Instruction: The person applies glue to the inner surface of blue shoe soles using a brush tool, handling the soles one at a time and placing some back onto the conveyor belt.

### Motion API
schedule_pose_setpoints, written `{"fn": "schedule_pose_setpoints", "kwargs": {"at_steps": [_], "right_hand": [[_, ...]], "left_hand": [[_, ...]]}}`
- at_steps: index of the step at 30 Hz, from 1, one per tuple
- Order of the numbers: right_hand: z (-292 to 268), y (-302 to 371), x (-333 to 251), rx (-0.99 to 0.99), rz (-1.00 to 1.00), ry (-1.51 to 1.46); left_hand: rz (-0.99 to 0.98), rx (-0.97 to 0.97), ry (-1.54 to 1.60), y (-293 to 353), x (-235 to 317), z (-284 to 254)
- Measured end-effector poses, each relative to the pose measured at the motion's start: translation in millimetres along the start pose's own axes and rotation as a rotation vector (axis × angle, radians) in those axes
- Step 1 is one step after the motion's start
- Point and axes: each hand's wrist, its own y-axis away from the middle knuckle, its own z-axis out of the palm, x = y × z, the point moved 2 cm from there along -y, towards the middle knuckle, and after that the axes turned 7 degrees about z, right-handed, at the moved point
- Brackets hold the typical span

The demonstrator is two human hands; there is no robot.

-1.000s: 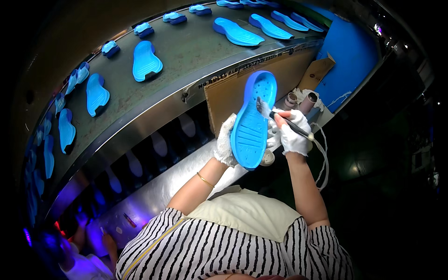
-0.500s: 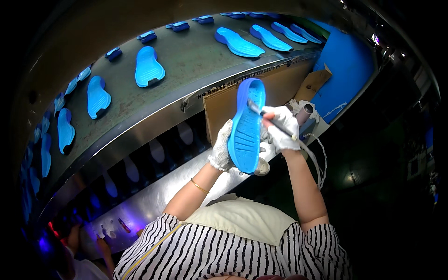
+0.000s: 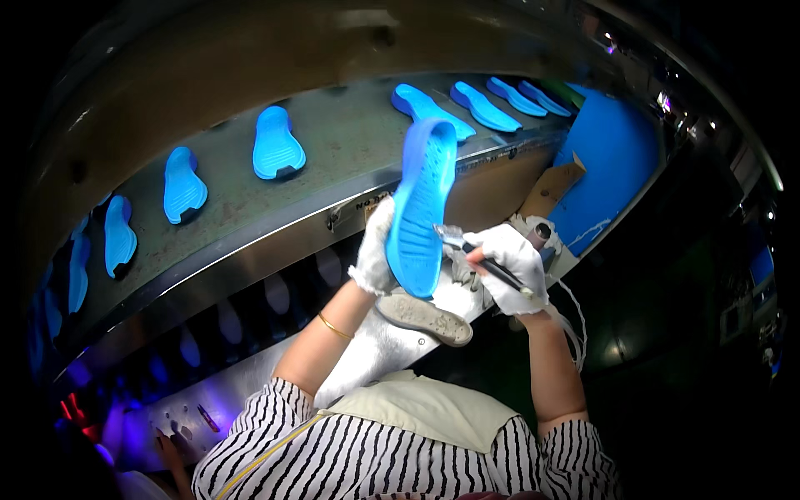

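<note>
My left hand (image 3: 377, 247), in a white knit glove, is closed around the edge of a bright blue shoe sole (image 3: 422, 208). The sole stands tilted up with its hollow, ribbed side toward me. In my gloved right hand (image 3: 510, 268) is a brush (image 3: 492, 265) with a dark handle, held like a pen. Its bristles are at the sole's right rim; whether they touch is hard to tell. Below the held sole, a grey sole (image 3: 425, 320) lies on the metal ledge (image 3: 367, 354).
Several blue soles (image 3: 279, 143) lie on the dark conveyor belt (image 3: 229, 167) beyond a metal rail. A brown cardboard piece (image 3: 552, 187) leans by a blue panel (image 3: 612, 162). A spool (image 3: 540, 236) stands behind my right hand. Another person's hand (image 3: 169, 454) shows at lower left.
The brush has moved from the inside of the sole's upper part down to its right rim. The held sole has shifted slightly left, and more of the grey sole shows.
</note>
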Motion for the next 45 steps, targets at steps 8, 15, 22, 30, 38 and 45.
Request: {"fn": "schedule_pose_setpoints", "kwargs": {"at_steps": [8,15,22,30,38,45], "right_hand": [[6,17,2,0.163,0.037,-0.142],[5,36,10,0.139,0.119,-0.279],[26,52,30,-0.07,0.506,-0.791],[31,64,29,0.017,0.432,-0.588],[37,68,42,0.141,0.444,-0.602],[29,73,35,0.158,0.671,-0.598]], "left_hand": [[0.046,0.171,0.815,-69,79,-7],[0.445,0.109,-0.896,-3,75,27],[0.706,0.211,-2.378,31,187,-38],[1.159,0.139,-1.879,65,137,18],[1.181,-0.108,-0.896,94,194,45],[0.04,-0.144,-0.053,32,54,14]]}}
